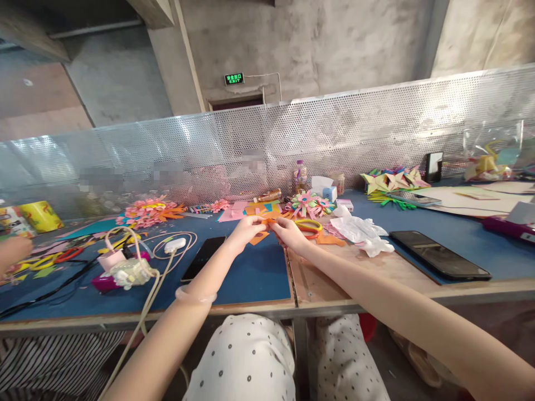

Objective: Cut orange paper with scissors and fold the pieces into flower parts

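Note:
My left hand (246,231) and my right hand (289,233) meet over the table, fingertips closed on a small piece of orange paper (270,221). Its exact shape is partly covered by the fingers. An orange paper scrap (259,238) lies just below the left fingertips. Right of my right hand rest scissors with yellow handles (310,226), beside more orange paper (330,240). Behind the hands are coloured paper sheets (234,211) and a multicoloured paper flower (308,204).
A black phone (203,259) lies left, a larger one (438,255) right. White crumpled plastic (355,227) is near the right forearm. Cables and a charger (174,245) spread on the left. A perforated metal screen (355,133) bounds the back. Another person's hand (14,252) shows far left.

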The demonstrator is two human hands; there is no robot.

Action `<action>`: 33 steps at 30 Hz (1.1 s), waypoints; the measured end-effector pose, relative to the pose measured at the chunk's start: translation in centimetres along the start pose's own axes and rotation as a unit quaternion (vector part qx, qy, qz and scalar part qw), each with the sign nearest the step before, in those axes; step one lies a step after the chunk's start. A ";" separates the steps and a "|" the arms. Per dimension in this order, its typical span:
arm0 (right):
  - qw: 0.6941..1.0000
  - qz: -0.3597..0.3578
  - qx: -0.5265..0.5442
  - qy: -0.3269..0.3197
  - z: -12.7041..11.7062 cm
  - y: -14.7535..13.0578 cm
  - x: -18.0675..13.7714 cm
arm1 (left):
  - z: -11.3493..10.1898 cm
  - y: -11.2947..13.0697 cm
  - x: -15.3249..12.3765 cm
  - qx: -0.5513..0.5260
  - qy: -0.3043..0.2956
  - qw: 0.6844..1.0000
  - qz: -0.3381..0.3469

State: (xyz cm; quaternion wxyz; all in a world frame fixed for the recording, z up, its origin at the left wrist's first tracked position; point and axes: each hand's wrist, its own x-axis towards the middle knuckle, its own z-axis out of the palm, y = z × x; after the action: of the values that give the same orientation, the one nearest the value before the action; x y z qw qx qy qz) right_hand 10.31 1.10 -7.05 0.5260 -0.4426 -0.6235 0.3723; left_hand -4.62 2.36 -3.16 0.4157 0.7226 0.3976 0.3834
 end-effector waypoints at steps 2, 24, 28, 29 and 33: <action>1.000 -0.009 -0.013 0.006 0.0 0.1 0.1 | 0.0 0.0 0.0 0.004 -0.006 1.000 0.000; 0.999 -0.045 0.004 0.007 -0.6 -0.6 0.0 | 0.3 0.6 -0.2 -0.148 -0.016 0.987 -0.065; 0.999 -0.045 -0.003 0.005 -0.5 -0.5 0.0 | 0.3 0.4 -0.2 -0.142 -0.039 0.988 -0.050; 0.999 -0.041 -0.004 0.005 -0.5 -0.4 0.0 | 0.3 0.4 -0.2 -0.136 -0.043 0.989 -0.045; 1.000 -0.024 -0.001 0.006 -0.4 -0.3 0.0 | 0.2 0.6 -0.3 -0.106 -0.026 0.993 -0.049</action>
State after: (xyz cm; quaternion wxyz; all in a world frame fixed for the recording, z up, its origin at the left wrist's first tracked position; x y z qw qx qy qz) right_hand 10.66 1.03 -6.64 0.5379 -0.4304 -0.6311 0.3566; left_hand -4.41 1.85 -2.74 0.5179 0.6642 0.3787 0.3838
